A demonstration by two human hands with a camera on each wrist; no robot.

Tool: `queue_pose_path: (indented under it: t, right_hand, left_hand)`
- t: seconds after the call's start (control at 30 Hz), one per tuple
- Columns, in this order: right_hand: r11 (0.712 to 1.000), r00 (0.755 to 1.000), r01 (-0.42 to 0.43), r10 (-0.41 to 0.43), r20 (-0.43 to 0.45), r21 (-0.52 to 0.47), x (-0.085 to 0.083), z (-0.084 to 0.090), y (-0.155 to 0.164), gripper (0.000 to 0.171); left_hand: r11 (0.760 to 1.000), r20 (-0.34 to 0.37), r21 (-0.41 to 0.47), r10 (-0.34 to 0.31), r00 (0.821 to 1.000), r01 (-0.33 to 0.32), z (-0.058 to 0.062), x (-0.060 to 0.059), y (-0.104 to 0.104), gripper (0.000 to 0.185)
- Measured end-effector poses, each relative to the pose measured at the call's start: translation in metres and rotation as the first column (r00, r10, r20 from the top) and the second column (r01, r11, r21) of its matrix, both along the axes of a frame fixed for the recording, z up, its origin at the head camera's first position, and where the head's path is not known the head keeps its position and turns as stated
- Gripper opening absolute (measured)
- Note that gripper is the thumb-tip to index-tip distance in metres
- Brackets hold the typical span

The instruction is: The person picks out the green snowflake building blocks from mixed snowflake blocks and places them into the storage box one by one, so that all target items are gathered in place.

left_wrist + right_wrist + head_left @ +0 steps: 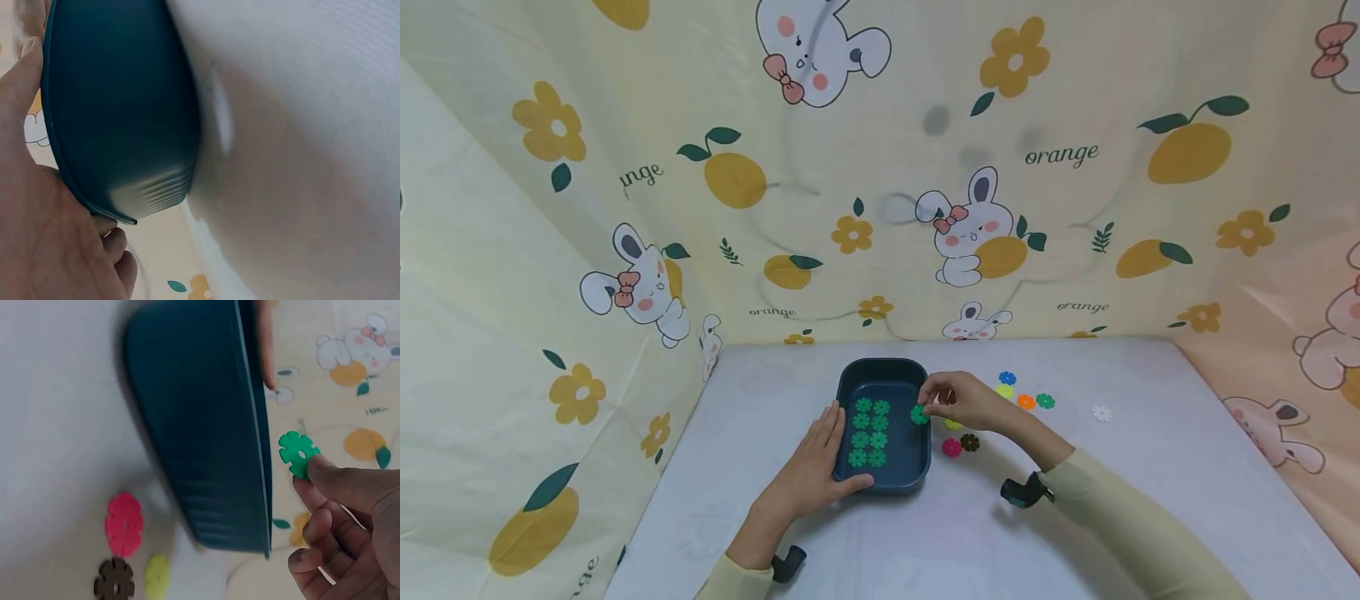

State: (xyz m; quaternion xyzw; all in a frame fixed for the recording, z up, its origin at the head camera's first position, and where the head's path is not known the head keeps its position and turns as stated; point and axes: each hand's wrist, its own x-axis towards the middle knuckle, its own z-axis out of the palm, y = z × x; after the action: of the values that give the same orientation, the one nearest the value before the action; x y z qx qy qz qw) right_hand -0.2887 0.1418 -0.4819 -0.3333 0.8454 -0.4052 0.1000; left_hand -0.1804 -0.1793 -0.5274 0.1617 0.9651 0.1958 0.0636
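Note:
My right hand [966, 400] pinches a green flower-shaped disc [294, 450] between thumb and forefinger, just above the right rim of a dark blue tray [891, 490]. The other fingers of that hand are bent in the right wrist view. Inside the tray, several green flower discs [878, 439] lie flat in two columns toward the left side. My left hand [805, 462] rests against the tray's left side, fingers stretched along it and thumb over the near rim. In the left wrist view, the tray's outer wall [125, 106] hides part of the fingers.
Right of the tray lie loose flower discs: pink [951, 447], brown [970, 442], orange [1026, 402], green [1045, 401], blue [1007, 378] and yellow [1004, 390]. A white disc [1102, 413] lies farther right. Patterned cloth [880, 167] hangs behind the white table [760, 392].

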Motion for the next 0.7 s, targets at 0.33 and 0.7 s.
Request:
queue_pose_path:
  t: [0.33, 0.7]
  right_hand:
    - [0.992, 0.992, -0.125, 0.125, 0.015, 0.014, -0.007, -0.009, -0.025, 0.008]
    - [0.97, 0.978, -0.207, 0.206, 0.022, 0.125, -0.01, -0.01, -0.044, 0.006]
  left_hand:
    - [1.0, -0.005, -0.006, -0.003, 1.0, 0.003, -0.001, 0.0, 0.0, 0.121]
    - [1.0, -0.009, 0.007, -0.016, 1.0, 0.016, 0.003, 0.001, 0.0, 0.119]
